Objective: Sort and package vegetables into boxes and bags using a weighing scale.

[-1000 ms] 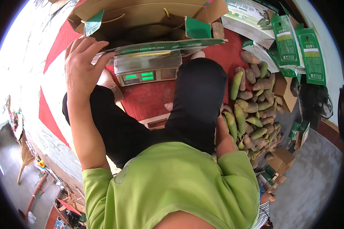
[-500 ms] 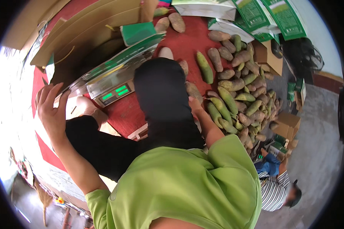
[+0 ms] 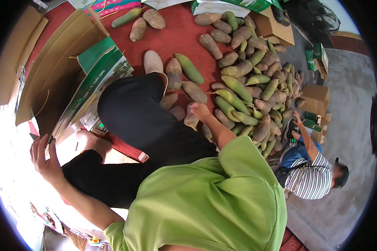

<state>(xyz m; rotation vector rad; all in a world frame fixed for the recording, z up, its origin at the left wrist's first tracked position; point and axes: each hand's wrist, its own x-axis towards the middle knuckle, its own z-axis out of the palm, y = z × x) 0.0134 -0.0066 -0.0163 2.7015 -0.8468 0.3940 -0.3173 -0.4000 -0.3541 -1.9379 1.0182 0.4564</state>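
My left hand [image 3: 46, 161] is closed on the near edge of an open carton [image 3: 86, 96] with a green printed side, its fingers hooked over the rim. My right hand [image 3: 200, 111] reaches past my knee, fingers curled round a brownish radish [image 3: 191, 119] on the red mat [image 3: 176, 37]; the hand partly covers it. Around it lie more loose radishes, among them a brown one [image 3: 194, 91] and a long green one [image 3: 189, 68]. My bent leg hides most of the scale [image 3: 98, 126] beside the carton.
A large heap of green and brownish radishes [image 3: 255, 90] spreads on the right. Flat green and white cartons [image 3: 222, 7] lie at the back, with a brown box [image 3: 274, 27] and a black fan [image 3: 322, 16]. A person in a striped shirt [image 3: 310, 178] crouches at the right near small boxes [image 3: 316, 98].
My view has swung right, so the carton sits further left. My right hand has moved from the heap's edge to a radish nearer my knee. The co-worker's arm now reaches toward the heap.
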